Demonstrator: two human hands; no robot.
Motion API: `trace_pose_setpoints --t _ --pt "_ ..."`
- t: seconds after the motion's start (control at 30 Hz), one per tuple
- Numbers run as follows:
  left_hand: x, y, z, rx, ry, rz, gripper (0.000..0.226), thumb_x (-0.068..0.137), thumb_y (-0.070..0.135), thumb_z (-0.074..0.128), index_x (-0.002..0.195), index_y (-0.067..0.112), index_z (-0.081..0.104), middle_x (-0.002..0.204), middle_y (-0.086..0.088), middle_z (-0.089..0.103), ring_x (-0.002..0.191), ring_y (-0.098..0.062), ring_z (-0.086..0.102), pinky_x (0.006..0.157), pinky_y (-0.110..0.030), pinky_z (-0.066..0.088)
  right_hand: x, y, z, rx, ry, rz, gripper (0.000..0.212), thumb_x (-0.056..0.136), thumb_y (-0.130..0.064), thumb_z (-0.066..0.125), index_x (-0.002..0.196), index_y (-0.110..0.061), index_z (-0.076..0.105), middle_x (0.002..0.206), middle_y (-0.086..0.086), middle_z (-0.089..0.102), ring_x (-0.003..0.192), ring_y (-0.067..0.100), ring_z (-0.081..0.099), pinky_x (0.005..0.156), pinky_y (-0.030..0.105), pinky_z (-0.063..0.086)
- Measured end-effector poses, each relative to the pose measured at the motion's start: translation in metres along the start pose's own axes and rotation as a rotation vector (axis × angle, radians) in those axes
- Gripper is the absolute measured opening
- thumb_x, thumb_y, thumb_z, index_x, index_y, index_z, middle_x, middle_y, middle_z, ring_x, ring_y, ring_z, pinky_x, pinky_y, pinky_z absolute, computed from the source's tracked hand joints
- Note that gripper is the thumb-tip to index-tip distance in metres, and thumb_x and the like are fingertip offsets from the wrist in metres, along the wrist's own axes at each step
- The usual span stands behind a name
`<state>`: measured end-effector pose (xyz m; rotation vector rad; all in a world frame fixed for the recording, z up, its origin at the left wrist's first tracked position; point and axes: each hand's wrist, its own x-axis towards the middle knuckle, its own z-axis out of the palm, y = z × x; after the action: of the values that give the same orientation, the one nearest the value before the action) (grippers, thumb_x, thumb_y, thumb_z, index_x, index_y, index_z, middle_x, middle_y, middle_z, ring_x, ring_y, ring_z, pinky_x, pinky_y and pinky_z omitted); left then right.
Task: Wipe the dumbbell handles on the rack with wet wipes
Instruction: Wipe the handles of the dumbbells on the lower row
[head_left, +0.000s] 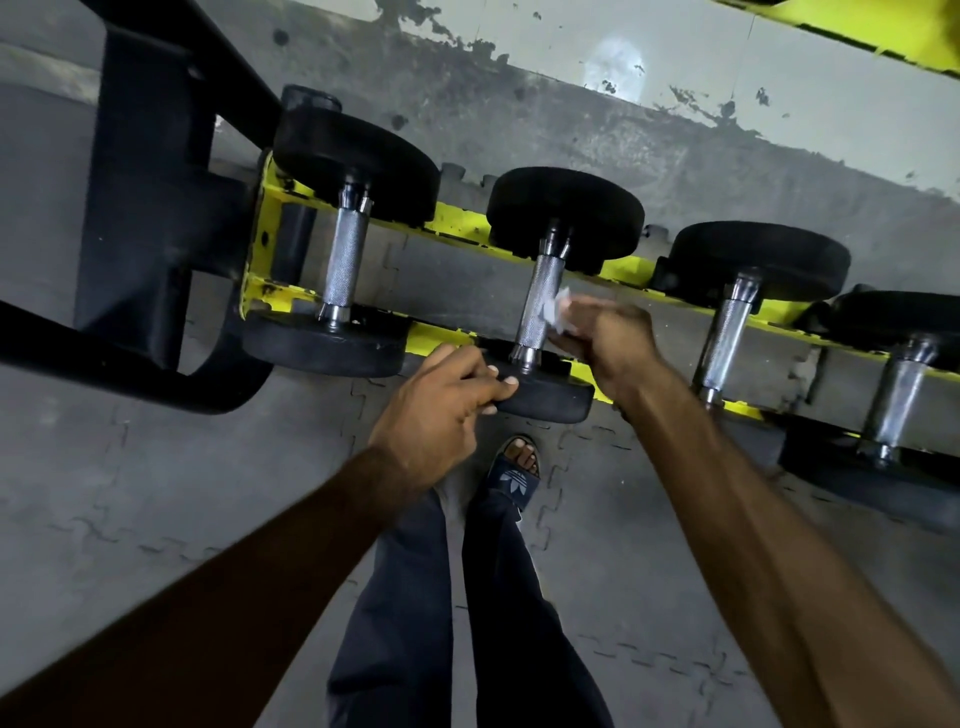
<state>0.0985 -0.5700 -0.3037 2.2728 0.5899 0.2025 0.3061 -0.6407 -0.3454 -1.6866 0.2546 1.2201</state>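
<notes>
Fingers of the right hand (608, 332) pinch a crumpled wet wipe (555, 312), apparently pressed to the dumbbell handle (540, 291) just left of them. Fingers of the left hand (441, 410) curl over its near plate (550, 400) on the yellow rack (457, 218)

Single brand mark, on footwear.
A white trefoil logo sits on the dark sandal (514, 480), just below the left hand (436, 410) gripping the dumbbell plate (545, 397).
</notes>
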Motion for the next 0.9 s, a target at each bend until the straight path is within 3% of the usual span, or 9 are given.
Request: trace_pose_setpoints --t 0.1,0.23,0.37,0.5,0.63,0.73,0.9 --pt "0.0 0.001 0.0 -0.005 0.016 0.003 0.021 0.081 -0.006 0.075 0.097 0.007 0.078 0.086 -0.004 0.059 0.091 -0.017 0.051 0.069 -0.031 0.053 -0.007 0.012 -0.001 -0.1 0.084 -0.088 0.018 0.073 0.007 0.079 0.084 -0.007 0.075 0.089 0.007 0.075 0.088 0.025 0.073 0.081 0.037 0.06" --pt "0.0 0.0 0.001 0.0 0.007 0.008 0.023 0.08 -0.007 0.075 0.098 0.008 0.078 0.086 -0.004 0.059 0.092 -0.017 0.052 0.072 -0.026 0.049 0.013 -0.002 0.011 0.023 0.173 -0.269 0.041 0.074 0.013 0.075 0.104 -0.013 0.069 0.097 0.0 0.069 0.086 0.01 0.067 0.069 0.02 0.056" --pt "0.0 -0.002 0.003 -0.01 0.011 -0.011 0.023 0.081 -0.007 0.075 0.097 0.009 0.078 0.085 -0.001 0.057 0.09 -0.02 0.055 0.071 -0.032 0.053 0.026 -0.003 0.01 0.112 0.097 -0.177 0.028 0.083 0.013 0.067 0.095 -0.012 0.071 0.087 -0.002 0.072 0.076 0.009 0.069 0.066 0.024 0.057" --pt "0.0 -0.002 0.003 -0.016 0.015 -0.013 0.024 0.08 -0.007 0.076 0.097 0.009 0.078 0.086 -0.002 0.058 0.091 -0.019 0.055 0.074 -0.031 0.052 0.01 0.017 -0.01 -0.227 -0.008 -0.062 0.015 0.084 0.002 0.072 0.09 -0.011 0.075 0.084 0.005 0.074 0.075 0.019 0.069 0.072 0.034 0.057" --pt "0.0 -0.002 0.002 -0.007 0.01 -0.015 0.025 0.08 -0.007 0.076 0.098 0.01 0.078 0.086 -0.001 0.058 0.091 -0.02 0.056 0.072 -0.032 0.053 0.001 0.014 -0.023 -0.056 -0.001 -0.112 0.018 0.086 -0.002 0.07 0.104 -0.005 0.072 0.097 0.011 0.074 0.079 0.018 0.07 0.064 0.027 0.055" --pt "0.0 0.0 0.002 -0.005 0.01 -0.007 0.022 0.081 -0.006 0.076 0.097 0.01 0.078 0.086 -0.002 0.058 0.09 -0.023 0.057 0.071 -0.032 0.051 -0.002 0.009 -0.015 0.06 0.025 -0.145 0.014 0.086 -0.002 0.071 0.099 -0.006 0.071 0.098 0.012 0.072 0.083 0.022 0.069 0.061 0.025 0.055" --pt "0.0 0.0 0.001 0.007 0.015 -0.007 0.022 0.082 -0.005 0.073 0.098 0.01 0.078 0.087 -0.002 0.058 0.091 -0.019 0.053 0.071 -0.032 0.051 -0.001 0.008 0.002 -0.058 0.121 -0.239 0.011 0.082 -0.003 0.076 0.093 -0.005 0.074 0.089 0.008 0.073 0.076 0.02 0.071 0.064 0.03 0.058"
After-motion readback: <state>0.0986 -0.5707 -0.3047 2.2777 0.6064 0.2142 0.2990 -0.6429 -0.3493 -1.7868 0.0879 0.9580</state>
